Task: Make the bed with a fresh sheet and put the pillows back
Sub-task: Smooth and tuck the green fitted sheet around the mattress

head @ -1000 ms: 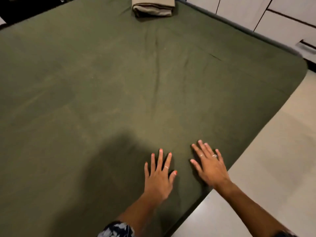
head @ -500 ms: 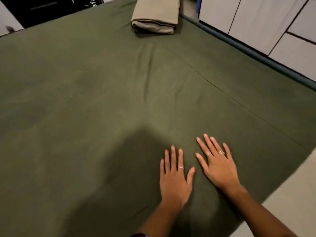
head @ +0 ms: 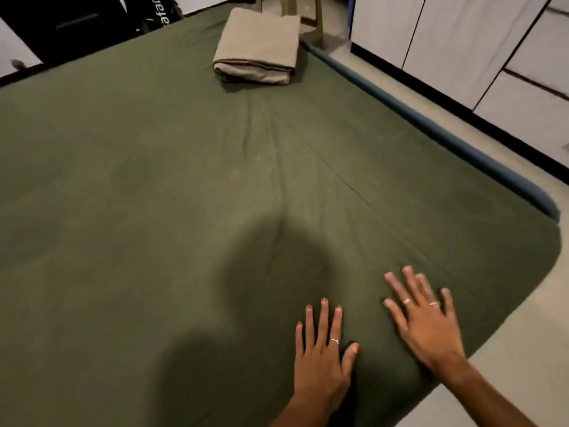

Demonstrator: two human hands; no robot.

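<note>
Head view: I look down across the bed, which carries a dark green sheet over the whole of its top.
Left hand: my left hand lies flat on the sheet near the foot corner, fingers straight and slightly spread, grasping nothing.
Right hand: my right hand lies flat just beside it, nearer the rounded corner, fingers splayed, also released; it is a little blurred.
Sheet condition: a long crease runs up the middle from my hands toward the far end; a thinner fold line slants off to the right.
Folded linen: a beige folded cloth rests on the far end of the bed, well apart from both hands. I cannot tell whether it is a sheet or pillowcases.
Pillows: none in view.
Handling judgement: the sheet looks thin, soft and light; it will bunch and slide under pressure rather than resist.
Where to take hold: I judge flat palms best for smoothing, and a pinch at the corner hem for pulling it taut.
</note>
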